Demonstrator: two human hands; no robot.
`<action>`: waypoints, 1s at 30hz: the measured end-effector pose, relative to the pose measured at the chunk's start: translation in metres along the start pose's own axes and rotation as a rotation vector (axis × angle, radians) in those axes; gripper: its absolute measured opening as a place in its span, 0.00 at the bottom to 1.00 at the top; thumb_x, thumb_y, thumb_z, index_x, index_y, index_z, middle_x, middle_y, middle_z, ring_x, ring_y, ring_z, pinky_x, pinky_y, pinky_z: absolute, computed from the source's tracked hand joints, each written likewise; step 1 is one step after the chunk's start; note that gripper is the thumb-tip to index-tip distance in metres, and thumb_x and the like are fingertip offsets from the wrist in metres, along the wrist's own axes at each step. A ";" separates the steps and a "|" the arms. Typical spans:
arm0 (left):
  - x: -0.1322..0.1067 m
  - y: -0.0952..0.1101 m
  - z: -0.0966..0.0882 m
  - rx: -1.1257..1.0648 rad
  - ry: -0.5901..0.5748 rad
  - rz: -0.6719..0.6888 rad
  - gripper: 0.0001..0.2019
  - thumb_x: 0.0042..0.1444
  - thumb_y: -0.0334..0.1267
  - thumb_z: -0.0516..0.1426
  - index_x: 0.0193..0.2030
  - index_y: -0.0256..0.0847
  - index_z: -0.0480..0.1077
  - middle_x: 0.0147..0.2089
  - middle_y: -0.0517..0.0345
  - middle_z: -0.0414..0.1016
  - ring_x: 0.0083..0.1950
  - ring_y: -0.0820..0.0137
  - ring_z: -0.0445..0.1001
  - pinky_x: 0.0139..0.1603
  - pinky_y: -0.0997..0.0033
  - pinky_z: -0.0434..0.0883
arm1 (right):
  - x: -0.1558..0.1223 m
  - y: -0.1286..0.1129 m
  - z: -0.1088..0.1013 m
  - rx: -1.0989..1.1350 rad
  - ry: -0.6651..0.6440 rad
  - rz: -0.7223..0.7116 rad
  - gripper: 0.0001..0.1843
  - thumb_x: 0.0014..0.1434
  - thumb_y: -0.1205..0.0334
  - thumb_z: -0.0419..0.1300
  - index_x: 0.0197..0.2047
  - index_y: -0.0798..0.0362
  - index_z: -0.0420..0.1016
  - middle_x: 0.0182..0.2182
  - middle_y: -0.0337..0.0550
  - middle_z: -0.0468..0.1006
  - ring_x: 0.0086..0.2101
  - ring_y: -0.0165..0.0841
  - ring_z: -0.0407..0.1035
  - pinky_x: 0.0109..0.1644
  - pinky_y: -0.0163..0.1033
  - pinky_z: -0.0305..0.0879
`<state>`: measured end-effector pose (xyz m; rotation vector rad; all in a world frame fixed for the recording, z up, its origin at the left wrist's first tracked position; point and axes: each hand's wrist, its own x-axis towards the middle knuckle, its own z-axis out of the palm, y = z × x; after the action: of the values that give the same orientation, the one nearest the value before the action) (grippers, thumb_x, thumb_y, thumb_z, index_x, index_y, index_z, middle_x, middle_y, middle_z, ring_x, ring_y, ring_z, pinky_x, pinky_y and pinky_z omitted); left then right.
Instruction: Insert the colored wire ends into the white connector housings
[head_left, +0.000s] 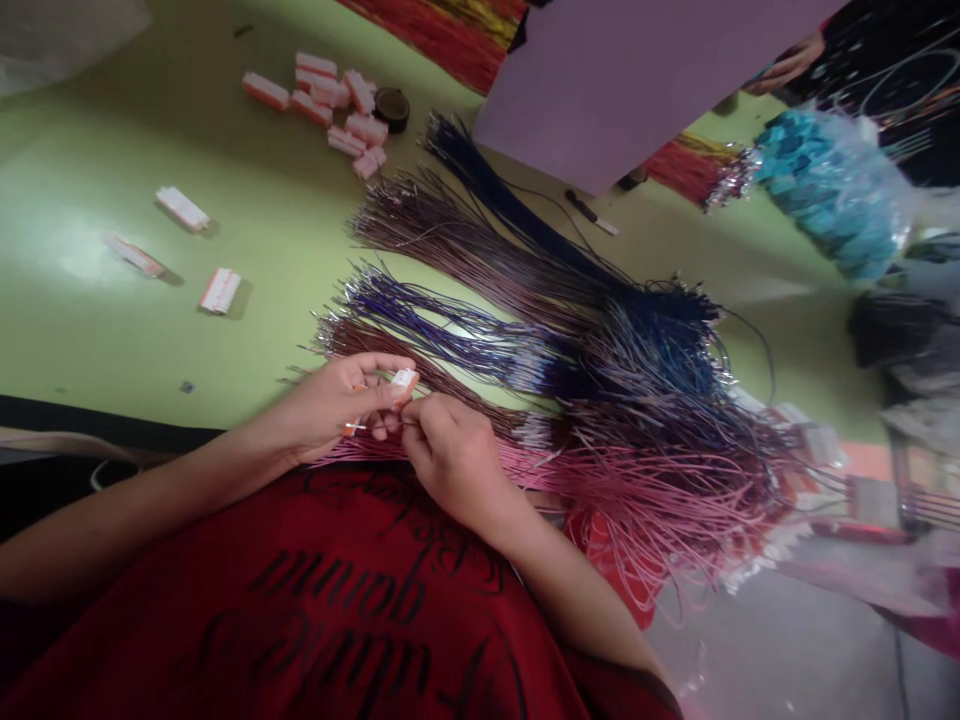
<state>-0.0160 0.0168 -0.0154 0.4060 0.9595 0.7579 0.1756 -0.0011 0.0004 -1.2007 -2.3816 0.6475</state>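
My left hand (341,400) is closed on a small white and orange plug connector (405,382), pinched between thumb and index finger. Just right of it, touching or nearly so, my right hand (457,450) has its fingers pinched together; what they grip is hidden. A short pale tip pokes out beneath my left fingers. Close around both hands lie bundles of wires: brown wires (375,345) behind them, pink wires (660,490) along the table's near edge, and blue-purple wires (435,310) farther back. Their metal-tipped ends point left.
Loose white connectors (220,291) lie on the green table (247,360) at left. Several pink-orange connectors (330,90) are piled near a black tape roll (391,108). A purple panel (600,80) stands at the back. A bag of blue pieces (832,190) and another person's hand (791,65) appear at right.
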 end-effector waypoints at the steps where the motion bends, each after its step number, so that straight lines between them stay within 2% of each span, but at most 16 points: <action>1: 0.001 0.000 0.000 -0.003 0.006 0.000 0.24 0.47 0.36 0.79 0.48 0.38 0.77 0.24 0.61 0.78 0.23 0.72 0.74 0.23 0.75 0.68 | 0.000 0.001 0.001 0.011 -0.002 0.008 0.13 0.71 0.70 0.53 0.36 0.50 0.74 0.30 0.42 0.80 0.30 0.33 0.72 0.37 0.37 0.66; 5: 0.001 0.001 -0.003 0.056 0.068 0.012 0.25 0.47 0.38 0.78 0.50 0.38 0.78 0.25 0.59 0.79 0.23 0.71 0.75 0.22 0.77 0.66 | 0.000 0.003 0.000 0.152 -0.009 0.105 0.10 0.69 0.70 0.55 0.37 0.49 0.74 0.31 0.40 0.80 0.31 0.32 0.73 0.39 0.36 0.68; 7: -0.001 0.003 -0.004 0.113 0.085 0.022 0.24 0.50 0.40 0.77 0.51 0.38 0.78 0.25 0.59 0.79 0.22 0.70 0.75 0.20 0.77 0.63 | 0.002 0.002 -0.006 0.326 0.005 0.199 0.04 0.69 0.65 0.59 0.44 0.49 0.76 0.34 0.40 0.82 0.32 0.32 0.75 0.40 0.36 0.70; 8: -0.002 0.004 -0.004 0.130 0.076 0.025 0.24 0.50 0.40 0.77 0.52 0.39 0.78 0.25 0.59 0.78 0.22 0.70 0.74 0.20 0.77 0.62 | 0.004 0.000 -0.009 0.438 0.007 0.245 0.06 0.69 0.62 0.62 0.49 0.49 0.75 0.36 0.40 0.82 0.33 0.31 0.75 0.40 0.36 0.71; 10: -0.002 0.005 -0.001 0.127 0.030 0.028 0.24 0.50 0.40 0.77 0.51 0.39 0.78 0.27 0.59 0.79 0.24 0.70 0.75 0.21 0.76 0.65 | 0.009 -0.004 -0.014 0.679 0.005 0.308 0.16 0.67 0.57 0.67 0.55 0.48 0.73 0.39 0.40 0.83 0.33 0.31 0.77 0.39 0.36 0.73; 11: -0.002 0.006 0.001 0.113 0.005 0.028 0.24 0.49 0.40 0.77 0.50 0.39 0.78 0.28 0.59 0.80 0.24 0.70 0.75 0.22 0.75 0.66 | 0.011 -0.005 -0.016 0.789 -0.007 0.327 0.17 0.66 0.55 0.67 0.55 0.48 0.72 0.38 0.39 0.83 0.33 0.31 0.78 0.39 0.36 0.75; 13: -0.002 0.006 0.003 0.085 -0.012 0.028 0.24 0.47 0.39 0.78 0.49 0.39 0.77 0.29 0.59 0.80 0.24 0.70 0.75 0.21 0.75 0.66 | 0.014 -0.006 -0.017 0.912 -0.021 0.375 0.10 0.68 0.54 0.66 0.48 0.48 0.74 0.34 0.38 0.83 0.33 0.32 0.79 0.41 0.38 0.76; 15: -0.001 0.006 0.004 0.080 0.027 0.023 0.25 0.47 0.40 0.77 0.50 0.39 0.76 0.27 0.60 0.79 0.23 0.71 0.74 0.19 0.77 0.62 | 0.016 -0.003 -0.016 0.851 0.020 0.449 0.07 0.68 0.55 0.65 0.40 0.49 0.77 0.31 0.38 0.82 0.33 0.32 0.79 0.42 0.39 0.77; 17: -0.001 0.006 0.001 0.104 0.086 0.021 0.26 0.48 0.41 0.76 0.52 0.38 0.76 0.25 0.60 0.78 0.22 0.71 0.74 0.18 0.78 0.59 | 0.014 0.005 -0.015 0.673 0.113 0.493 0.07 0.66 0.58 0.66 0.36 0.49 0.80 0.30 0.38 0.83 0.32 0.32 0.78 0.42 0.39 0.76; 20: -0.001 0.007 -0.003 0.128 0.122 0.028 0.26 0.52 0.44 0.75 0.54 0.37 0.76 0.26 0.60 0.79 0.23 0.71 0.75 0.19 0.78 0.60 | 0.011 0.016 -0.015 0.452 0.223 0.445 0.05 0.64 0.62 0.67 0.35 0.49 0.86 0.31 0.39 0.84 0.31 0.32 0.75 0.41 0.39 0.74; 25: 0.002 0.009 -0.003 0.096 0.057 0.012 0.24 0.54 0.41 0.74 0.53 0.38 0.75 0.25 0.61 0.79 0.25 0.71 0.76 0.22 0.78 0.65 | 0.008 0.023 -0.015 0.251 0.201 0.239 0.08 0.67 0.65 0.66 0.41 0.47 0.89 0.26 0.38 0.80 0.27 0.31 0.70 0.34 0.37 0.67; 28: 0.004 0.009 -0.002 0.068 0.033 0.005 0.24 0.53 0.41 0.75 0.53 0.38 0.75 0.27 0.61 0.80 0.25 0.71 0.77 0.22 0.78 0.66 | 0.010 0.022 -0.018 0.132 0.176 0.194 0.10 0.69 0.65 0.65 0.40 0.47 0.89 0.25 0.38 0.78 0.26 0.31 0.69 0.33 0.37 0.64; 30: 0.005 0.009 -0.003 0.046 0.024 0.005 0.24 0.52 0.41 0.75 0.52 0.38 0.75 0.28 0.61 0.80 0.26 0.72 0.77 0.23 0.77 0.68 | 0.013 0.020 -0.020 0.112 0.186 0.185 0.11 0.69 0.65 0.63 0.37 0.48 0.88 0.26 0.40 0.80 0.28 0.32 0.71 0.34 0.38 0.66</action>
<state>-0.0201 0.0271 -0.0140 0.4402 1.0002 0.7481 0.1918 0.0245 0.0070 -1.3791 -2.0714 0.6840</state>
